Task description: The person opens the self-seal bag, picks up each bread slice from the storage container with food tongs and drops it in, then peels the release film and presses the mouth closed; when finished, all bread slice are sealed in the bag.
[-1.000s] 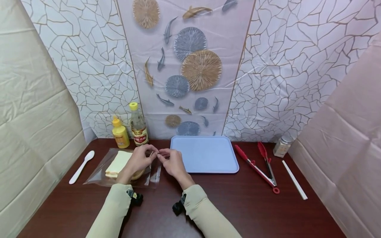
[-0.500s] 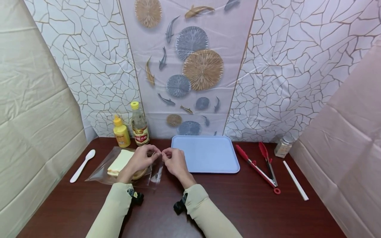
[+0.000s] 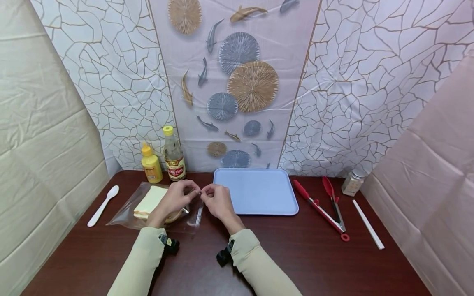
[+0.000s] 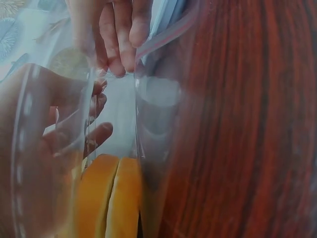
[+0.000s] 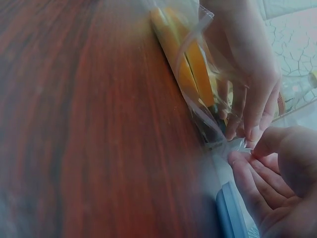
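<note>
Held the clear zip bag (image 3: 192, 220), bread slices (image 3: 151, 200) inside, pinched at the far end of its mouth between the fingers of left hand (image 3: 172, 201) and right hand (image 3: 219, 202), on the left of the bench (image 3: 196, 269). Apparently worked the seal; could not tell whether opening or closing. Probably called next for steadying both lips, with room nearward but blue tray (image 3: 256, 214) close beside right hand.

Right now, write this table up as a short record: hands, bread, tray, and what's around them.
Left hand: pinches the clear bag at its edge
Right hand: pinches the same edge
Bread: inside the bag
Tray: blue, right of the bag
Behind the bag: yellow bottle, tall bottle
Far left: spoon
Right of the tray: tongs, shaker, white stick
</note>
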The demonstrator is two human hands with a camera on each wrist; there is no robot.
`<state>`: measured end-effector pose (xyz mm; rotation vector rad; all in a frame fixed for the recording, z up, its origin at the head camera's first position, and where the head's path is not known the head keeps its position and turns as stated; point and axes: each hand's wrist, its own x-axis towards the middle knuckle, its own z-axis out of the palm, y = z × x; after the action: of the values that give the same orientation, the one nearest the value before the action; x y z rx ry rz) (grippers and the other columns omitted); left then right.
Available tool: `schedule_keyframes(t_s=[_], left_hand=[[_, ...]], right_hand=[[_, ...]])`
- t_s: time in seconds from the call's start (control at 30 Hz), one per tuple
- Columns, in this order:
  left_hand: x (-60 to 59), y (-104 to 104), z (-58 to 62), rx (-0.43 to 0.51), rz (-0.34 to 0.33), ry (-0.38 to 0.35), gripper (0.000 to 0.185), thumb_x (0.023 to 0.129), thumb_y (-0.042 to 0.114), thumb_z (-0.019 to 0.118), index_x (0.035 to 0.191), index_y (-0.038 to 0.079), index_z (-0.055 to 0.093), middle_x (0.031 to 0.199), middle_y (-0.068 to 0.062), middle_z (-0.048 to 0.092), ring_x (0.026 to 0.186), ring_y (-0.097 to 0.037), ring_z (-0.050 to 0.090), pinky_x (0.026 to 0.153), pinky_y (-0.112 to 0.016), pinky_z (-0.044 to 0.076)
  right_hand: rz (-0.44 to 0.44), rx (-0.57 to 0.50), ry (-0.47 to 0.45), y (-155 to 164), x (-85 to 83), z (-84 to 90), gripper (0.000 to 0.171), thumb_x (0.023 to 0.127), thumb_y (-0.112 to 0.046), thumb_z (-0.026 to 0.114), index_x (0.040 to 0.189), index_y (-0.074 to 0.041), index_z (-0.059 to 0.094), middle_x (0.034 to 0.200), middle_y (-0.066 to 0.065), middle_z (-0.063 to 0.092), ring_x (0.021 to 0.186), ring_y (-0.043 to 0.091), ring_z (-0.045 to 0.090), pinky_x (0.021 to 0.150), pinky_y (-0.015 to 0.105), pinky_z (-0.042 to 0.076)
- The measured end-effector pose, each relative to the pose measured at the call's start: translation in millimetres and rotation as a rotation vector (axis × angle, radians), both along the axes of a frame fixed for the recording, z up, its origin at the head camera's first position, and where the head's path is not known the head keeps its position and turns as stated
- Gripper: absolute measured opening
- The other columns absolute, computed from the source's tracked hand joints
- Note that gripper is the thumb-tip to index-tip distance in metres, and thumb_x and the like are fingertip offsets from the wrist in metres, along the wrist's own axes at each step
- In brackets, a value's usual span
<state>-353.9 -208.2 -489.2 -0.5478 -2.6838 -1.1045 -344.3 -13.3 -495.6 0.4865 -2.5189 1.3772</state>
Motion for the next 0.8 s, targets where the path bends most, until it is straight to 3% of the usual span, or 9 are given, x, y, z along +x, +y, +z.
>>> schedule_keyframes(t_s=[0.57,0.8], left_hand=[[0.9,1,3.2,-0.006,0.057,0.008,0.006,0.102,0.018,0.075,0.098,0.018,0.08,0.099,0.0,0.081,0.098,-0.02,0.073,0.093,-0.045,0.059],[1.1,-5,1.1,0.02,0.112,0.007,0.008,0.104,0.018,0.072,0.102,0.018,0.079,0.097,0.0,0.08,0.088,-0.015,0.068,0.082,-0.036,0.054]], right_hand=[[0.017,0.006,-0.037,3,0.7,-0.1,0.006,0.094,-0.012,0.075,0.095,-0.012,0.081,0.087,0.0,0.082,0.081,0.01,0.078,0.074,0.019,0.06],[0.064,0.068,-0.001,15,6.8,3.1,0.008,0.092,-0.01,0.076,0.089,-0.015,0.081,0.082,-0.004,0.08,0.076,0.005,0.073,0.073,0.02,0.058]])
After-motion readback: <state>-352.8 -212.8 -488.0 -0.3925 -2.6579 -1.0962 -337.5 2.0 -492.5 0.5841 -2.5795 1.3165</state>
